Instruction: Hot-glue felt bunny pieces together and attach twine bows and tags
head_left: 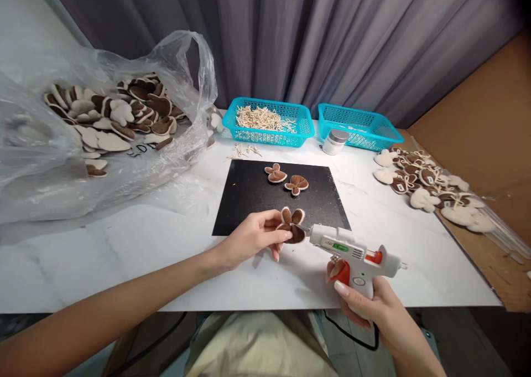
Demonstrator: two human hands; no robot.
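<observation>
Pinched in my left hand [257, 234] is a brown plush bunny-head piece [295, 234] with a cream edge and two ears. It is held above the near edge of a black mat [244, 200]. My right hand [373, 305] grips a white hot glue gun [338, 241] with a red trigger. The gun's nozzle points left and meets the middle of the plush piece; whether glue is flowing I cannot make out. Two similar pieces, one plush piece [276, 174] and another plush piece [297, 184], lie on the mat.
A clear plastic bag [166, 183] of plush pieces spreads at left. A blue basket [269, 140] holds small cream bows; behind a lidded jar [335, 143] stands a second blue basket [373, 141]. Plush pieces with bows [415, 172] lie at right, beside glue sticks [508, 236].
</observation>
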